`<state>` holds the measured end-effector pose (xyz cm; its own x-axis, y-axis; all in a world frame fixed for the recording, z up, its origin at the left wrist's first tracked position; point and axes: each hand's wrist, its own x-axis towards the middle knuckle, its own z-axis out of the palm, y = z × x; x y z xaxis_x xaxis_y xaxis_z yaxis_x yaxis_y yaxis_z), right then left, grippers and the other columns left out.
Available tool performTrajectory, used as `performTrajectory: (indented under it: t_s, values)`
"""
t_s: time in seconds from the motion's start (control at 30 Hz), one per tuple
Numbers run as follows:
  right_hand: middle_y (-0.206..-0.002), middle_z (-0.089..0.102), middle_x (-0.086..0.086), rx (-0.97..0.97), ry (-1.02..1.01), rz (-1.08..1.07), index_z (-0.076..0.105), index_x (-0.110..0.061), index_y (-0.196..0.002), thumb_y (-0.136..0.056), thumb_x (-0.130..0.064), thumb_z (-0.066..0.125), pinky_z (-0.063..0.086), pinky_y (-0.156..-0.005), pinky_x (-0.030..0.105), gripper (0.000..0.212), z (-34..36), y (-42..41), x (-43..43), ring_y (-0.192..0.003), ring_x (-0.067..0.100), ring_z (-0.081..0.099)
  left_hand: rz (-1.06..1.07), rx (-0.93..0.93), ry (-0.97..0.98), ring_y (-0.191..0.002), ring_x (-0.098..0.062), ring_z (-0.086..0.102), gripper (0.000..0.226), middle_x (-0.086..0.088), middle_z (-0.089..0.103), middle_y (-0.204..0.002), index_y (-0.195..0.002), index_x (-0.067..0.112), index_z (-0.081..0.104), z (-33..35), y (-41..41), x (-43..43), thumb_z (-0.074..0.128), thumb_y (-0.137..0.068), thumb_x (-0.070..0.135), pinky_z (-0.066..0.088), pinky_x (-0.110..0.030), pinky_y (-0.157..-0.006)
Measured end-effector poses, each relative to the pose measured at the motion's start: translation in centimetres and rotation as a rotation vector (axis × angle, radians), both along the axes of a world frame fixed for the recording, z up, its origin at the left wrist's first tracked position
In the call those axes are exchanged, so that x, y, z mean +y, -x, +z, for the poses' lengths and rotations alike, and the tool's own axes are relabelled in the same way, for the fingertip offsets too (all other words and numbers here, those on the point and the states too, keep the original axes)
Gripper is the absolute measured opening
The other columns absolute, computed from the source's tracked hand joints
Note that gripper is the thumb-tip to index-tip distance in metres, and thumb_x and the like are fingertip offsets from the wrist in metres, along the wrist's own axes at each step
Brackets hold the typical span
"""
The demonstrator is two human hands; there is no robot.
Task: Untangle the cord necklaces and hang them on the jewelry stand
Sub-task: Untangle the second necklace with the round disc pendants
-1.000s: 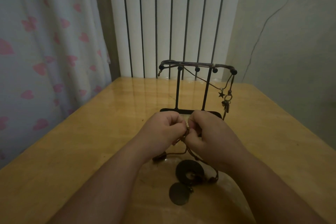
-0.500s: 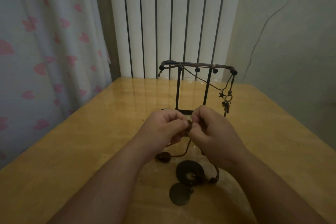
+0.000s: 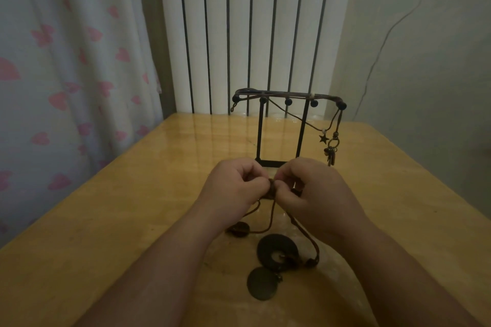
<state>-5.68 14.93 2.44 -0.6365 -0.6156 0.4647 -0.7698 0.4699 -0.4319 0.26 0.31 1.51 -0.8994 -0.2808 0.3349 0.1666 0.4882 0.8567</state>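
Above the counter [image 3: 119,220]: left hand [image 3: 233,183] and right hand [image 3: 313,188], fingers curled, pinch a knotted cord necklace [image 3: 271,190] between them.
Pendants: ring [image 3: 268,247] and disc [image 3: 263,284] lie on the counter.
Stand [image 3: 261,130]: upright behind the hands, with a star necklace [image 3: 323,138] hung on it.

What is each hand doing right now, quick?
The left hand is closed, pinching the tangled cord.
The right hand is closed, pinching the same tangled cord.

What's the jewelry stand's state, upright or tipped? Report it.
Upright: the jewelry stand rests on its base on the table, posts vertical, bar level on top.
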Motion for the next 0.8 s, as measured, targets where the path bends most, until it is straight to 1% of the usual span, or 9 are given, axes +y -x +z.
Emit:
performTrajectory:
  t_s: [0.1,0.17,0.27,0.37,0.47,0.57,0.73,0.8]
  values:
    - [-0.082,0.051,-0.016,-0.008,-0.022,-0.009,0.051,-0.037,-0.085,-0.089,-0.034,0.058,0.042,-0.065,0.016,0.008,-0.11,0.07,0.01,-0.076,0.003,0.049,-0.002,0.007,0.027,-0.064,-0.009,0.058,0.015,0.007,0.062,-0.066,-0.072,0.027,0.066,-0.12,0.07,0.0,0.067,-0.083,0.016,0.052,-0.029,-0.063]
    - [-0.082,0.051,-0.015,-0.012,-0.019,-0.016,0.053,-0.034,-0.086,-0.089,-0.032,0.059,0.041,-0.064,0.017,0.007,-0.25,0.13,0.05,-0.075,0.004,0.049,0.001,0.015,0.041,-0.067,-0.011,0.059,0.014,0.005,0.063,-0.068,-0.073,0.026,0.067,-0.21,0.07,0.03,0.068,-0.083,0.016,0.053,-0.03,-0.064]
    - [-0.082,0.051,-0.015,-0.018,-0.032,-0.015,0.052,-0.035,-0.086,-0.089,-0.033,0.058,0.038,-0.063,0.016,0.007,-0.27,0.2,0.11,-0.075,0.004,0.049,0.001,0.034,0.063,-0.07,-0.01,0.063,0.012,0.005,0.066,-0.072,-0.077,0.028,0.068,-0.27,0.02,-0.03,0.069,-0.084,0.018,0.054,-0.025,-0.064]
    - [-0.082,0.051,-0.015,-0.021,-0.057,-0.002,0.05,-0.038,-0.084,-0.09,-0.032,0.058,0.037,-0.062,0.015,0.012,-0.14,0.19,0.2,-0.075,0.003,0.048,0.002,0.036,0.098,-0.065,-0.003,0.059,0.015,0.009,0.063,-0.068,-0.075,0.029,0.067,-0.28,-0.03,-0.09,0.069,-0.084,0.017,0.048,-0.018,-0.058]
    - [-0.084,0.052,-0.017,-0.056,-0.078,0.027,0.05,-0.04,-0.086,-0.091,-0.031,0.057,0.04,-0.064,0.016,0.013,-0.07,0.09,0.27,-0.077,0.001,0.05,0.006,0.017,0.122,-0.06,0.001,0.052,0.018,0.013,0.057,-0.063,-0.07,0.029,0.064,-0.19,-0.05,-0.11,0.069,-0.081,0.016,0.041,-0.014,-0.054]
    - [-0.087,0.054,-0.016,-0.075,-0.077,0.044,0.05,-0.042,-0.086,-0.092,-0.031,0.057,0.048,-0.07,0.02,0.014,-0.09,0.05,0.34,-0.08,0.003,0.052,-0.015,0.006,0.113,-0.059,-0.001,0.049,0.017,0.01,0.055,-0.065,-0.07,0.026,0.062,-0.05,-0.13,-0.09,0.069,-0.078,0.013,0.041,-0.018,-0.055]
    - [-0.088,0.055,-0.017,-0.068,-0.058,0.058,0.05,-0.041,-0.088,-0.093,-0.03,0.055,0.049,-0.072,0.021,0.013,-0.07,-0.06,0.24,-0.082,0.002,0.053,-0.044,-0.023,0.097,-0.063,-0.007,0.049,0.017,0.005,0.054,-0.067,-0.07,0.023,0.061,0.02,-0.13,-0.25,0.066,-0.081,0.011,0.042,-0.025,-0.059]
    - [-0.088,0.054,-0.016,-0.061,-0.068,0.059,0.051,-0.039,-0.09,-0.094,-0.03,0.055,0.049,-0.072,0.021,0.011,-0.02,-0.1,0.2,-0.081,0.003,0.053,-0.05,-0.04,0.086,-0.065,-0.008,0.051,0.016,0.004,0.056,-0.069,-0.072,0.024,0.062,0.01,-0.09,-0.26,0.067,-0.082,0.011,0.043,-0.025,-0.06]
